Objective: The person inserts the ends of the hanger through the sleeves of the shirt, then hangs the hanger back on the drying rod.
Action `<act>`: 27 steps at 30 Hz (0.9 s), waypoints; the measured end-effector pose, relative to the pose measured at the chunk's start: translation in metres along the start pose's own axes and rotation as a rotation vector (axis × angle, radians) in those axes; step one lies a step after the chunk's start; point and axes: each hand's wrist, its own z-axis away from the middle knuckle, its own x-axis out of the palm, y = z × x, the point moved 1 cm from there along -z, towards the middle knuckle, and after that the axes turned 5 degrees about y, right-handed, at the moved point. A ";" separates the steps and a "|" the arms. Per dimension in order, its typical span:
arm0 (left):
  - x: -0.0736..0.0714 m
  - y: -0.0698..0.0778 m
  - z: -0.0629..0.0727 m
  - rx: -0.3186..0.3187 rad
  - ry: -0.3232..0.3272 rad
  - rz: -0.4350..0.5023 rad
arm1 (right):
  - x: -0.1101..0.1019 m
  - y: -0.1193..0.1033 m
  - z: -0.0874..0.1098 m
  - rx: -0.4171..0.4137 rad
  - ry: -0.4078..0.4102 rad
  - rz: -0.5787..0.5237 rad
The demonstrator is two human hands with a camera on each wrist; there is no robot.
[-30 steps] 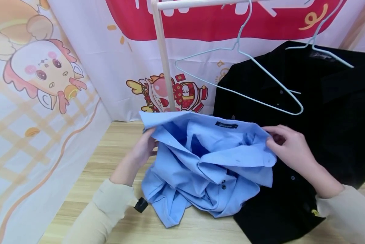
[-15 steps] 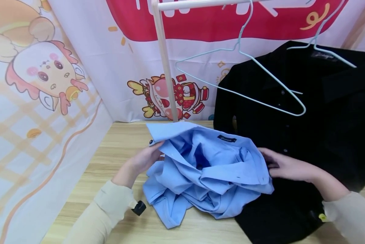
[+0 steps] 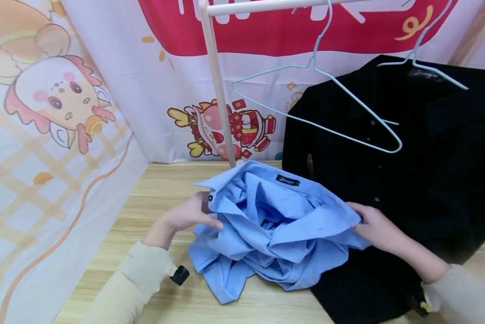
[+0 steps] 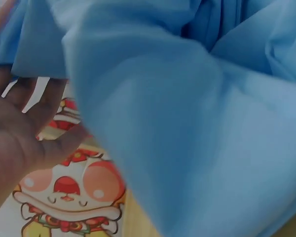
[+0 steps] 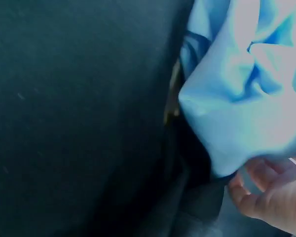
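Note:
A light blue button-up shirt [image 3: 242, 243] lies bunched, its collar side raised and its neck opening facing up. A black label [image 3: 288, 180] shows inside the neck. My left hand [image 3: 190, 211] is at the shirt's left front edge, thumb stretched over the cloth; in the left wrist view its fingers [image 4: 44, 111] spread out fairly straight behind the fabric. My right hand [image 3: 378, 227] pinches the shirt's right edge, with the fingertips partly hidden by cloth. In the right wrist view, that hand [image 5: 274, 190] holds the lower corner of the blue fabric.
A bare light blue hanger [image 3: 283, 112] hangs from the white rail [image 3: 262, 6] above the shirt. To the right a black shirt [image 3: 428, 157] hangs on another hanger [image 3: 441, 74], its lower part reaching the wooden table [image 3: 141, 216]. Printed curtains [image 3: 117, 54] stand behind and left.
The collar has dropped lower and its label has shifted slightly left. My left hand's grip has loosened, its thumb now extended. My right hand slid behind the cloth, then pinched its edge again.

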 end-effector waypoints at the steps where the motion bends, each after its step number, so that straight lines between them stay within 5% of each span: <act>1: -0.001 0.001 0.000 -0.001 0.019 -0.035 | -0.003 0.001 0.000 -0.013 0.034 0.006; 6: -0.002 0.005 0.000 0.037 0.213 -0.113 | -0.018 0.002 -0.002 -0.057 0.204 0.029; 10: -0.002 0.012 0.001 0.126 0.335 -0.177 | -0.026 -0.001 -0.002 -0.042 0.320 -0.010; 22: -0.011 0.034 0.008 0.545 0.674 -0.514 | -0.045 -0.019 -0.005 -0.177 0.677 -0.173; 25: -0.010 0.040 0.011 0.693 0.722 -0.514 | -0.046 -0.026 -0.006 -0.253 0.760 -0.237; 27: -0.009 0.041 0.012 0.736 0.725 -0.498 | -0.046 -0.028 -0.007 -0.294 0.796 -0.274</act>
